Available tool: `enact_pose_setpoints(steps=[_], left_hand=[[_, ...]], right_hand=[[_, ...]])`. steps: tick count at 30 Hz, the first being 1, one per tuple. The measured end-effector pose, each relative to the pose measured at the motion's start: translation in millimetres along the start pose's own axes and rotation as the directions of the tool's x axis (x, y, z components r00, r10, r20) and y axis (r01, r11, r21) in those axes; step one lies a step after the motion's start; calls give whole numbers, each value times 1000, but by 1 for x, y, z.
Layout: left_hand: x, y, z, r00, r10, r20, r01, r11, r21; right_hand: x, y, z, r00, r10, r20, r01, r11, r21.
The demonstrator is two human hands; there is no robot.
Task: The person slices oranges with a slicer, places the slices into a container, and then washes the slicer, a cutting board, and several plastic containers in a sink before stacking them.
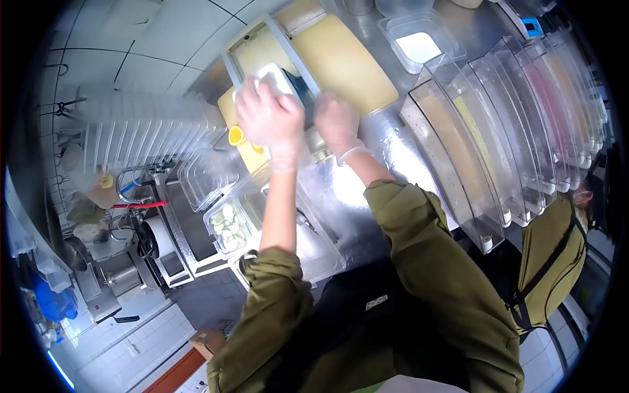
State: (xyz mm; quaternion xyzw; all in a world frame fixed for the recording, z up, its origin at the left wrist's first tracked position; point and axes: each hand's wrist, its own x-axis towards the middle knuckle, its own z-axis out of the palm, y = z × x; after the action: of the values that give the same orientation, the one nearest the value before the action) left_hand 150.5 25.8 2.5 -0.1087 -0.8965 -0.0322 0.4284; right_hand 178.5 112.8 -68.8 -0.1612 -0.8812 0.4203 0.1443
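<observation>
Counter: metal counter, shiny, across the middle of the frame; yellow board beyond it, upper centre.
Room: dark floor, lower left; tiled wall, upper left.
Nearer containers: clear tub of pale green pieces, left of the left forearm; clear bins in a row, right.
Farther items: orange piece, just beside the left hand; metal bar, upper centre.
Obstruction: the left hand covers part of the white item.
Grip: left fingers closed on the white item; right hand curled by the bar's end, its hold impossible to tell.
White item: upper centre, smooth, round-cornered, partly blurred.
</observation>
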Motion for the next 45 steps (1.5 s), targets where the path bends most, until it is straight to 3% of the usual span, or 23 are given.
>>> enact_pose_setpoints(steps=[2,3,4,5,8,11,14,17,20,21,22,24,27,29,30,31,33,36,42,44,45], left_hand=[[26,-20,46,997,24,-72,-21,999,38],[47,-29,68,1000,-21,4,21,995,94],[66,-31,88,993,-115,-7,115,987,110],[74,-40,111,994,-80,-79,89,990,109],[102,-61,142,997,-77,18,75,995,60],[114,-57,157,989,-129,-69,130,991,19],[105,-67,151,995,-36,-89,40,998,40],[82,-45,94,985,-108,135,101,993,52],[44,-26,36,998,44,40,-40,995,-96],[31,-20,18,994,41,101,-33,997,-76],[19,-16,6,954,-43,298,70,994,-81],[0,-3,-15,997,7,73,0,995,-100],[13,-11,3,994,-20,110,26,998,-54],[40,-35,55,1000,1,25,-2,998,68],[63,-48,79,989,-62,132,52,995,81],[75,-58,106,996,-39,84,30,993,116],[97,-71,129,997,-37,63,35,999,36],[120,-75,158,1000,-17,-5,18,998,64],[80,-53,94,998,41,48,-43,998,52],[55,-41,55,989,138,50,-134,988,-81],[53,-27,29,962,12,273,3,998,-57]], right_hand=[[-2,2,3,1000,-26,-17,26,1000,-18],[0,2,1,1000,-23,-6,23,999,-23],[1,1,1,1000,-17,7,17,999,-29],[1,0,0,997,28,75,-24,998,-64],[1,0,-1,995,28,100,-24,999,-43],[3,5,5,996,-67,-56,61,994,-92],[2,-1,-2,988,76,134,-68,996,-58],[2,0,0,992,72,104,-67,996,-51],[2,-2,-4,994,67,91,-65,998,-20],[1,-2,-5,994,67,83,-67,998,-6],[0,-1,-4,997,45,70,-46,999,14],[1,-1,-3,999,4,41,-6,999,42],[2,0,-3,998,6,69,-5,1000,-16],[2,-1,-2,995,20,102,-15,999,-47],[4,0,0,991,32,130,-23,997,-69],[3,2,0,985,45,164,-29,995,-97],[-1,2,2,979,53,197,-39,996,-74],[9,3,7,996,7,86,-3,999,-54],[4,-2,2,988,103,112,-105,994,13],[5,0,4,991,86,101,-90,995,34],[4,1,2,993,73,98,-78,996,51]])
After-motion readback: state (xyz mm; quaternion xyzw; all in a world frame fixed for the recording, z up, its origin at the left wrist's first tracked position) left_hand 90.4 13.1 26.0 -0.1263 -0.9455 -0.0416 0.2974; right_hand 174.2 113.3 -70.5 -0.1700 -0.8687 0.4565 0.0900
